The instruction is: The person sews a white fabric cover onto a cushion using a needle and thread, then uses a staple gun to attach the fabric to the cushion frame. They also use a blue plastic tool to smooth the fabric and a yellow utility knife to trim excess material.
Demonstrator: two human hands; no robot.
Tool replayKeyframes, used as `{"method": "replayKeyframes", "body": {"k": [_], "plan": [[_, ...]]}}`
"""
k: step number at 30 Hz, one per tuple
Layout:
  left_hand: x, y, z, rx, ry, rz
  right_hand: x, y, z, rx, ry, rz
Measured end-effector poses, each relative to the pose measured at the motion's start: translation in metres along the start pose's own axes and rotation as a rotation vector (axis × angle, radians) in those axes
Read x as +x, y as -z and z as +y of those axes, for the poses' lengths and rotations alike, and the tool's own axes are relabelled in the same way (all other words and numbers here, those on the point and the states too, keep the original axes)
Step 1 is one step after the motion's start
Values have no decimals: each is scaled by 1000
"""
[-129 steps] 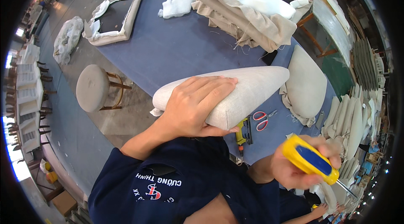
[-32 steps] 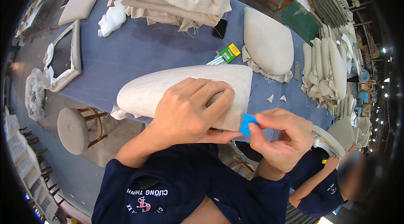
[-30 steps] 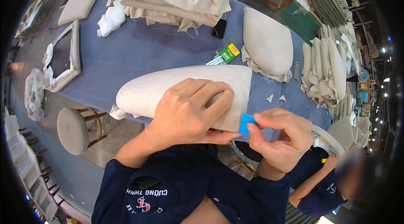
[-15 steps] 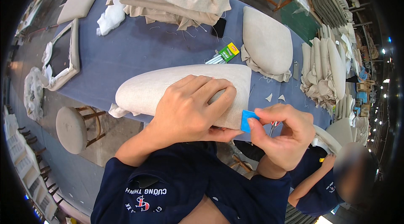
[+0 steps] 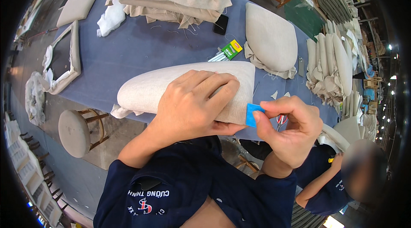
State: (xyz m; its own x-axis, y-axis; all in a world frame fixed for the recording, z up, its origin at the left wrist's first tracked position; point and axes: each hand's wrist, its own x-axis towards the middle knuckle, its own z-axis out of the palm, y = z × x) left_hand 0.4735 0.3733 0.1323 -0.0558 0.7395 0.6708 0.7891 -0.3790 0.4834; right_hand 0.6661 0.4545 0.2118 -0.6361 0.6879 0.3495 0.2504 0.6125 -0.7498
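Note:
A beige fabric-covered seat cushion (image 5: 150,83) stands tilted at the near edge of the table. My left hand (image 5: 195,104) grips it, fingers over the top face and thumb under the near edge. At the cushion's right corner, my right hand (image 5: 291,127) pinches a small flat blue piece (image 5: 253,115) between thumb and forefinger. The blue piece touches the fabric along its left edge; I cannot tell what it is made of. Red-handled scissors (image 5: 281,121) show partly behind my right fingers.
On the blue-covered table (image 5: 128,48) lie a green box of white sticks (image 5: 229,52), a black phone (image 5: 220,25), stacked beige covers (image 5: 171,3) and another cushion (image 5: 271,37). A round stool (image 5: 74,134) stands at left. A co-worker (image 5: 321,176) is at the lower right.
Both hands keep their grip at the same corner. The blue piece has shifted slightly up, and the whole view has moved a little.

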Motion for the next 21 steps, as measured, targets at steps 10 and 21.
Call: {"method": "replayKeyframes", "body": {"k": [10,21], "plan": [[-1,-1,-1,12,-3,-2,-1,1,1,22,-53,8],[-2,0,-4,-9,23,-42,-2,-1,0,-39,17,38]]}}
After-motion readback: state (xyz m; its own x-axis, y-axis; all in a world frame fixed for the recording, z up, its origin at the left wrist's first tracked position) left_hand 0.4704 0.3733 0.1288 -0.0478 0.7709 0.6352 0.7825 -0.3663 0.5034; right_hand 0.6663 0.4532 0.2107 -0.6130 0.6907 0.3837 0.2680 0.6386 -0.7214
